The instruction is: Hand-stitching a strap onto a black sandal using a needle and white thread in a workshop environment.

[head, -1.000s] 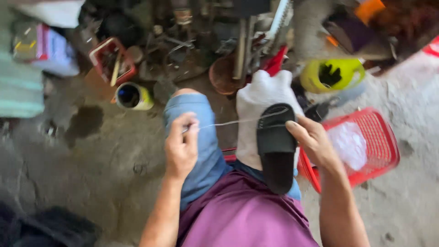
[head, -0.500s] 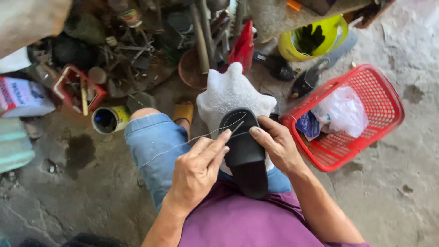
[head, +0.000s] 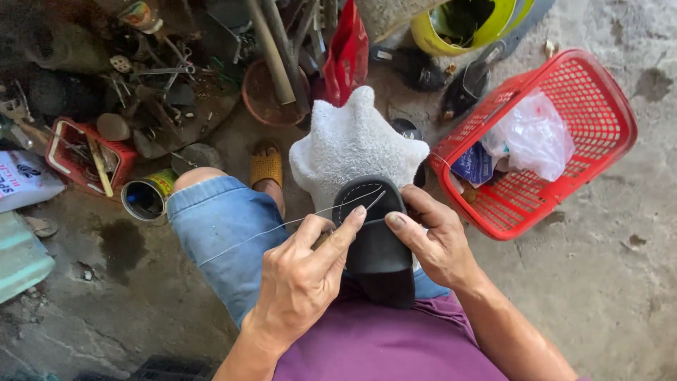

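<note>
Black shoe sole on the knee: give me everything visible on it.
The black sole looks like matte rubber, rounded at the far end, with a row of pale stitches following that edge. It lies lengthwise over a white towel on the person's lap. The right hand steadies its right edge with thumb and fingers; the left hand pinches a needle at its left edge. A light thread trails left across the denim-covered knee.

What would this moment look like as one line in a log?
left hand: pinching needle at black sole | right hand: steadying sole | thread: trails left over knee | white towel: under sole | red basket: at right
</note>
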